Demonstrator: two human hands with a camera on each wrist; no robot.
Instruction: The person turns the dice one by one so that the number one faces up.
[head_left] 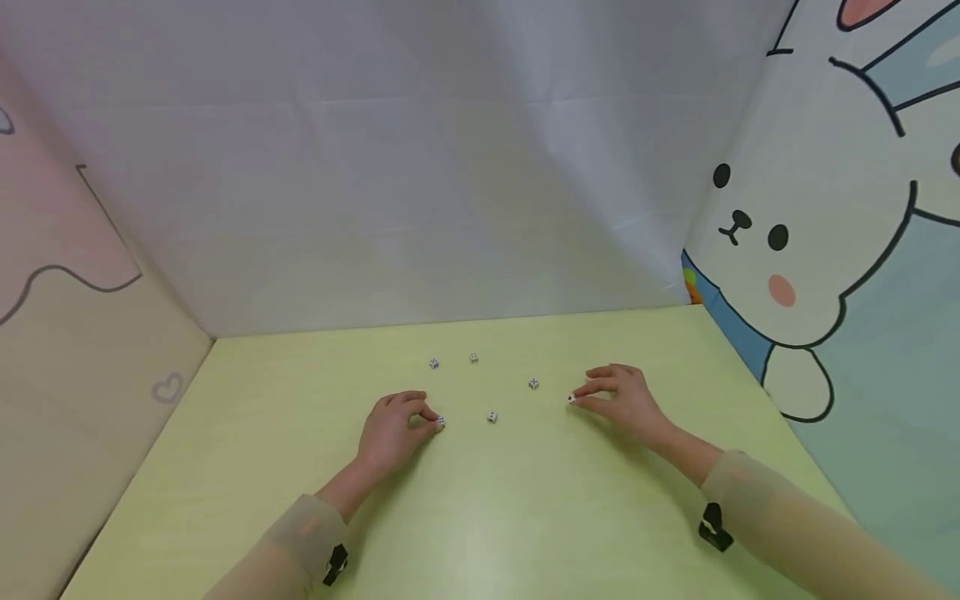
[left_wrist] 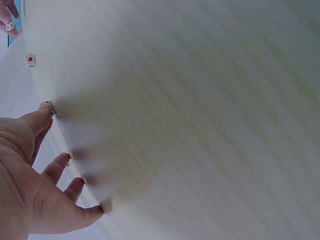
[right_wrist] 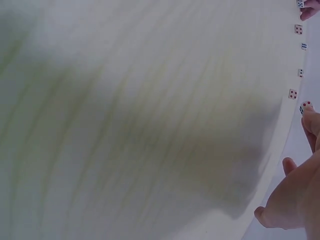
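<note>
The left hand (head_left: pixel 396 432) pinches a small white die (head_left: pixel 441 422) between thumb and fingers at the tabletop. In the left wrist view that hand (left_wrist: pixel 45 185) has its thumb on the die (left_wrist: pixel 50 107), other fingertips touching the table. Across the table, the right hand (head_left: pixel 626 404) pinches another die (head_left: pixel 572 399); the right wrist view shows this die (right_wrist: pixel 305 106) at the tips of the right hand (right_wrist: pixel 295 195). Between the hands lie a die (head_left: pixel 492 417) and a second one (head_left: pixel 533 383).
Two more dice, one (head_left: pixel 434 363) and another (head_left: pixel 474 357), lie farther back on the pale yellow table (head_left: pixel 480 517). A white sheet (head_left: pixel 450 208) stands behind it, with printed panels (head_left: pixel 862 275) at the sides.
</note>
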